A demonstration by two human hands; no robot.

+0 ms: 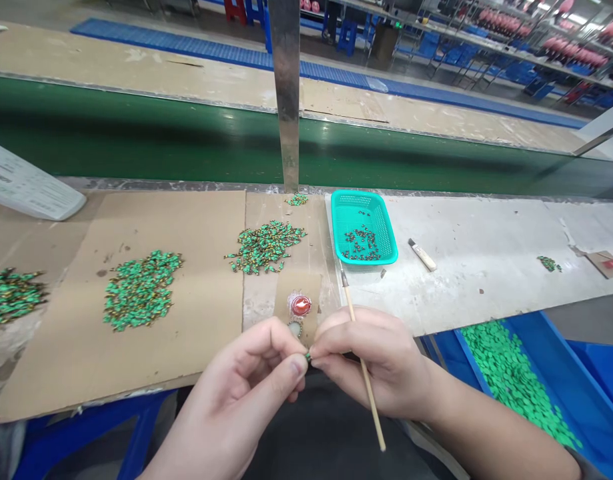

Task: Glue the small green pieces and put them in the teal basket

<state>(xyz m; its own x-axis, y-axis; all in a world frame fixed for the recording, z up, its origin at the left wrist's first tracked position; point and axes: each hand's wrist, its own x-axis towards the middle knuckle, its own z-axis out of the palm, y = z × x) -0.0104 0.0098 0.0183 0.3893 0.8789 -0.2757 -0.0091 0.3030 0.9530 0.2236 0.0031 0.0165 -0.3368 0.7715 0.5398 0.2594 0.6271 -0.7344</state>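
My left hand (pixel 259 380) pinches a tiny green piece (pixel 308 357) between thumb and forefinger, at the lower middle of the view. My right hand (pixel 369 360) meets it there, its thumb and forefinger closed at the same piece. A thin wooden brush (pixel 367 380) with a dark tip also rests in my right hand, slanting across the fingers. Just beyond the fingertips lie a small cap with red liquid (pixel 301 305) and a round greyish item (pixel 295 328). Heaps of small green and gold-brown pieces (pixel 269 245) lie beyond and to the left.
A turquoise basket (pixel 390 250) holds small dark pieces. A flat brush (pixel 423 255) lies to its right. Beyond the table (pixel 466 293) runs a green belt (pixel 186 143), with a metal post (pixel 286 100) in front. A blue bin (pixel 546 340) of green pieces stands at lower right.
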